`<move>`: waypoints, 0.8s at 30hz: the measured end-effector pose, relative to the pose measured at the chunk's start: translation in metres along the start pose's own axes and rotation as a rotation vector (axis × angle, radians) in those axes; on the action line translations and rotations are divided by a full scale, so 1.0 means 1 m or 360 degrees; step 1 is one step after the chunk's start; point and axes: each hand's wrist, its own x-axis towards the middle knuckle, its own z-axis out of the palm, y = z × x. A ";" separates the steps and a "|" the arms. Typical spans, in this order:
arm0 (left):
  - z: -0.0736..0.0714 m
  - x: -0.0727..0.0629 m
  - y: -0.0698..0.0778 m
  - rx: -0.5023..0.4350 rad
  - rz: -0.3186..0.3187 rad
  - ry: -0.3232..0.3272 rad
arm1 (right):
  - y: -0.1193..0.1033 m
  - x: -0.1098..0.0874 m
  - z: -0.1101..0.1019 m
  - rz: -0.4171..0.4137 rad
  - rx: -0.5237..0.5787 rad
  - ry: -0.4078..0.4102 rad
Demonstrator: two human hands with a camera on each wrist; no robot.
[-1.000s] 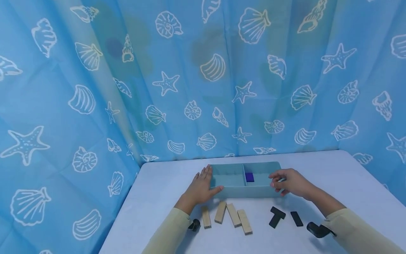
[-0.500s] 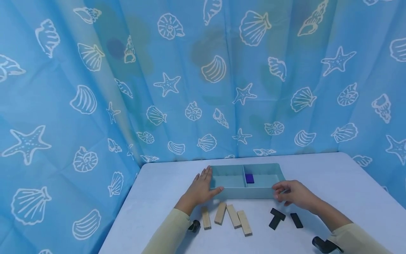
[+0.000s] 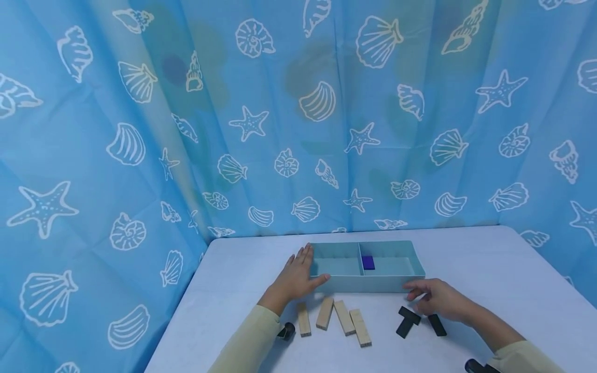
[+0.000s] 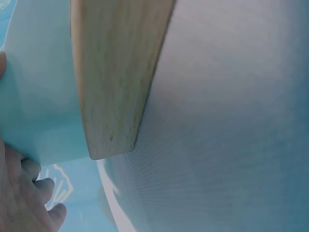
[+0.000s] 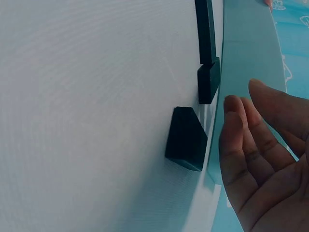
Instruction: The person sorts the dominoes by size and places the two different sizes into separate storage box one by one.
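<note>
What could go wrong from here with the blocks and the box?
The right grip is near the black blocks; two of them seem to touch, so moving one might shift the other. The left grip rests against the box, so a push could slide it. The purple block inside might slide if the box tips.

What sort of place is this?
Likely a curtained-off tabletop workspace, maybe a recording booth: seashell-print curtain behind and beside a white table, with a divided tray on it.
</note>
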 end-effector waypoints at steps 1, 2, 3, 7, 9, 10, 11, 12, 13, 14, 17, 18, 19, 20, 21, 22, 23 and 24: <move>0.000 0.000 0.000 0.0001 0.0000 0.0001 | 0.000 0.000 0.001 0.0009 -0.0009 -0.0008; 0.001 0.000 0.000 0.0003 -0.0001 0.0001 | 0.001 0.000 0.001 0.0018 -0.0011 -0.0018; 0.001 0.000 0.000 0.0004 -0.0001 0.0002 | 0.001 0.000 0.002 0.0024 -0.0013 -0.0027; 0.001 0.000 0.000 0.0002 0.0000 0.0003 | 0.003 -0.001 0.004 0.0014 -0.0038 -0.0060; 0.000 0.000 0.000 0.0003 -0.0001 0.0004 | 0.004 -0.001 0.005 -0.0008 -0.0052 -0.0083; 0.000 0.000 0.000 0.0003 -0.0003 0.0004 | 0.005 -0.001 0.005 -0.0024 -0.0068 -0.0095; 0.000 -0.001 0.000 0.0003 -0.0004 0.0003 | 0.005 -0.001 0.006 -0.0033 -0.0083 -0.0104; -0.001 -0.001 0.000 0.0006 -0.0004 0.0002 | 0.006 -0.002 0.006 -0.0041 -0.0098 -0.0111; -0.001 -0.001 0.000 0.0007 -0.0005 -0.0001 | 0.006 -0.002 0.007 -0.0044 -0.0111 -0.0114; -0.001 -0.001 0.000 0.0007 -0.0004 0.0000 | 0.006 -0.002 0.007 -0.0043 -0.0124 -0.0116; -0.001 -0.001 0.000 0.0013 -0.0004 -0.0005 | 0.006 -0.003 0.008 -0.0049 -0.0169 -0.0114; -0.001 -0.001 0.000 0.0013 -0.0004 -0.0006 | 0.005 -0.003 0.009 -0.0044 -0.0176 -0.0112; -0.001 -0.001 0.000 0.0009 -0.0005 -0.0006 | 0.005 -0.003 0.009 -0.0035 -0.0182 -0.0110; -0.001 -0.001 0.000 0.0004 -0.0006 -0.0005 | 0.004 -0.003 0.009 -0.0027 -0.0184 -0.0111; -0.001 -0.001 0.000 0.0003 -0.0008 -0.0008 | 0.004 -0.003 0.010 -0.0023 -0.0191 -0.0112; -0.001 -0.001 0.000 0.0001 -0.0007 -0.0007 | 0.003 -0.003 0.010 -0.0009 -0.0196 -0.0109; -0.001 -0.001 0.000 -0.0002 -0.0007 -0.0005 | 0.003 -0.003 0.011 0.0004 -0.0203 -0.0107; -0.001 -0.001 0.001 -0.0005 -0.0007 -0.0003 | 0.003 -0.003 0.011 0.0012 -0.0221 -0.0103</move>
